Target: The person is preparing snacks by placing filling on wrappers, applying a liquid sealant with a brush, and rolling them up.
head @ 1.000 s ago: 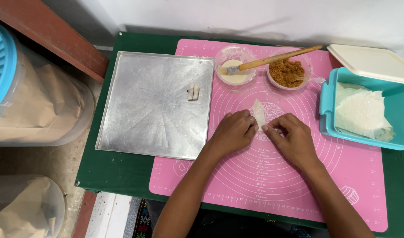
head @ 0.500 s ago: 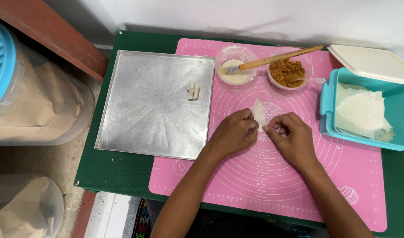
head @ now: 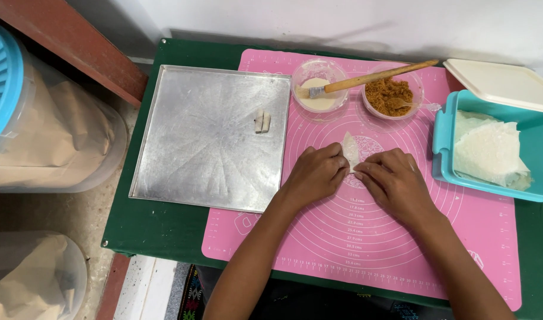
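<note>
I am looking down on a small folded pastry wrapper lying on the pink silicone mat, and both of my hands are closing in on it from the near side. My left hand is pressing at its left edge, my right hand at its lower right tip, so the piece is sitting just beyond the fingers and between the two hands. Its long axis is running away from me, tilted slightly left, with the far tip poking out free. Both sets of fingers are curled nearly closed, pinching the wrapper's near end; neither hand is noticeably nearer than the other.

Beyond the wrapper, a bowl of pale paste with a wooden brush across it and a bowl of brown filling are standing close together. To my right a teal box of wrapper sheets is sitting open, its lid behind it. To my left a metal tray is carrying two finished rolls. Nothing is blocking the way across the green bench to either side.
</note>
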